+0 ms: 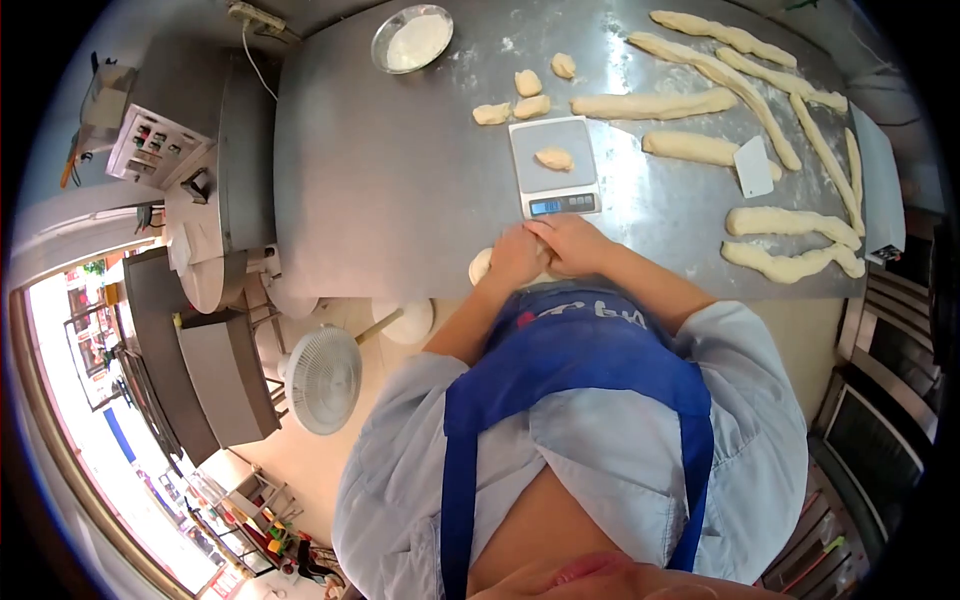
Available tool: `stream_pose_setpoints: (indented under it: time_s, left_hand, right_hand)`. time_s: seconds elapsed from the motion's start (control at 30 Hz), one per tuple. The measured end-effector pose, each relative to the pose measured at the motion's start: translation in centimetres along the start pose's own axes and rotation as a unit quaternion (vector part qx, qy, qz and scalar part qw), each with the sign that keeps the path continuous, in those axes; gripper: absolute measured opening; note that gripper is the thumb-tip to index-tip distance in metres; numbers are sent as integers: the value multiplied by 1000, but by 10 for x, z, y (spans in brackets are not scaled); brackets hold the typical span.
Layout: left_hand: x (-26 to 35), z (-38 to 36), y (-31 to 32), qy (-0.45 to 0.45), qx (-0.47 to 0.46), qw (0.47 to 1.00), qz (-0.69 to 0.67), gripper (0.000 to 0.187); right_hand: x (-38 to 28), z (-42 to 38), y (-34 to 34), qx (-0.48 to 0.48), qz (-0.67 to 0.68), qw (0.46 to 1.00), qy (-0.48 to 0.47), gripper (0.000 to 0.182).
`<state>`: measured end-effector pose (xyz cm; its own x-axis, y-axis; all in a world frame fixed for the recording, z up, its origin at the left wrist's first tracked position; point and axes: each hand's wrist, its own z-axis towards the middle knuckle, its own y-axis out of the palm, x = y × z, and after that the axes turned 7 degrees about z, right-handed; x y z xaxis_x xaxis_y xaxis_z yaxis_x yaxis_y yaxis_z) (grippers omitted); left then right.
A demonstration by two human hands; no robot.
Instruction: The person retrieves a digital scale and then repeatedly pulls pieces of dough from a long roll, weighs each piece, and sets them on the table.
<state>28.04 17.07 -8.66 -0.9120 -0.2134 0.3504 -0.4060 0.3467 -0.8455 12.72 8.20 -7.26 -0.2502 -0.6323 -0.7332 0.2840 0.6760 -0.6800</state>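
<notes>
At the near edge of the metal table, my left hand (pixel 517 256) and my right hand (pixel 575 244) meet close together, fingers curled over dough. Part of that dough (pixel 481 266) shows beside my left hand; the rest is mostly hidden beneath the hands. Just beyond them stands a digital kitchen scale (pixel 556 132) with a lit display, bearing one small dough piece (pixel 554 159). Several small dough pieces (pixel 528 83) lie behind and left of the scale. A thick dough roll (pixel 690 147) rests to the right, with a white dough scraper (pixel 753 167) against it.
Several long dough strips (pixel 790 263) lie across the right side of the floured table (pixel 380 180). A bowl of flour (pixel 420 42) stands at the far left. A white fan (pixel 323 380) is on the floor left of me; a control panel (pixel 158 145) is beyond.
</notes>
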Motion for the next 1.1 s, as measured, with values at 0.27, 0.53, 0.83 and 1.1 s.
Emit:
stream_pose_setpoints:
  time_s: [0.27, 0.53, 0.83, 1.1]
  left_hand:
    - [-11, 15, -42, 125, -136, 960, -211, 61]
    - [14, 38, -26, 169, -230, 957, -48, 58]
    - [27, 38, -33, 133, -282, 920, -236, 41]
    - [27, 25, -50, 164, -111, 969, 146, 29]
  right_hand:
    - [-7, -14, -22, -54, -54, 987, 140, 29]
    - [-18, -17, -21, -109, -108, 971, 185, 12]
    - [-24, -9, -40, -167, -178, 962, 123, 10]
    - [-42, -3, -52, -164, -127, 967, 150, 11]
